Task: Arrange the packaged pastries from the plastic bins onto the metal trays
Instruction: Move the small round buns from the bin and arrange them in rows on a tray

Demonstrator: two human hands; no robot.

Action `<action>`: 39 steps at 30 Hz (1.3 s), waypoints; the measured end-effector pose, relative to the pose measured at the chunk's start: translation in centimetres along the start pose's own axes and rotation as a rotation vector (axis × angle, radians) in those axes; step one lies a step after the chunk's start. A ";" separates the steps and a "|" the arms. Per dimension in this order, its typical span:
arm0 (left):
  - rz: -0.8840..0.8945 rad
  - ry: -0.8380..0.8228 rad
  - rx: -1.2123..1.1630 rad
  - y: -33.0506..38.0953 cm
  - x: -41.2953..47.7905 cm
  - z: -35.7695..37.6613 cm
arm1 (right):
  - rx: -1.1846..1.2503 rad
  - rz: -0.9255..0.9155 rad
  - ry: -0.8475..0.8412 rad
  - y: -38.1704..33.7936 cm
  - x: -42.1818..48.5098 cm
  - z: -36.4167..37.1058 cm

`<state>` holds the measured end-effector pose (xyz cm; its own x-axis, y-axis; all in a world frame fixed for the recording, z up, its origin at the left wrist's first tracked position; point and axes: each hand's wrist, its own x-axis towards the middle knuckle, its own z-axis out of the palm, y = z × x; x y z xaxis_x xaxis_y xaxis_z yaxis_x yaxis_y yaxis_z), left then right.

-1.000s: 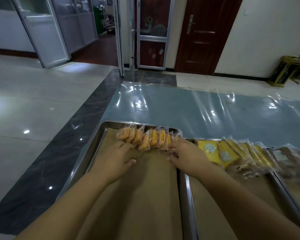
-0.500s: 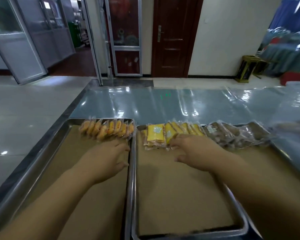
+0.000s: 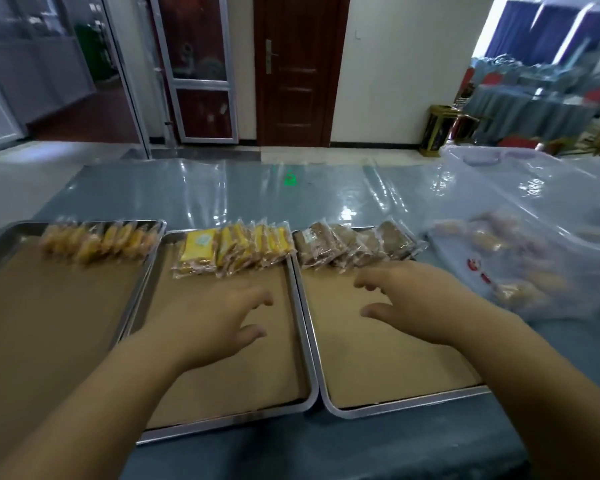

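Three paper-lined metal trays lie side by side: the left tray (image 3: 0, 237), the middle tray (image 3: 222, 415) and the right tray (image 3: 395, 405). Round orange pastries (image 3: 97, 239) line the left tray's far edge, yellow packs (image 3: 232, 247) the middle one's, brown packs (image 3: 354, 244) the right one's. My left hand (image 3: 219, 327) hovers over the middle tray, fingers relaxed, holding nothing. Over the right tray, my right hand (image 3: 420, 303) is spread and holds nothing. A clear plastic bin (image 3: 548, 209) of pale wrapped pastries (image 3: 513, 271) stands to the right.
The table (image 3: 222, 192) is covered with shiny clear film beyond the trays. Behind it are a dark wooden door (image 3: 298, 67), glass doors (image 3: 201, 67) and a small gold-trimmed stand (image 3: 440, 129) by the wall.
The view has swung right, from the left tray to all three trays and the bin. Both hands have left the orange pastries and moved right, one over the middle tray, one over the right tray.
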<state>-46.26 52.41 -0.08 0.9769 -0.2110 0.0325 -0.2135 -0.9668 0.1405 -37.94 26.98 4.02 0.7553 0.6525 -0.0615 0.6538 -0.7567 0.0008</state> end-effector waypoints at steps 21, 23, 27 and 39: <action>0.176 0.171 -0.034 14.5 26.3 -1.3 | -0.025 0.054 0.047 27.6 1.8 -4.5; 0.193 0.164 -0.059 16.6 28.9 -1.6 | -0.021 0.082 0.065 30.6 1.7 -4.8; 0.213 0.173 -0.079 21.2 33.5 -2.6 | -0.014 0.133 0.083 37.1 1.4 -5.1; 0.173 0.055 0.087 34.1 46.6 -1.8 | -0.061 0.153 -0.148 55.7 5.8 -1.3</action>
<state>-7.98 9.85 8.00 0.9235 -0.3696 0.1030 -0.3753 -0.9259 0.0422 2.87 -11.33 5.05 0.8339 0.5138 -0.2017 0.5370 -0.8396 0.0815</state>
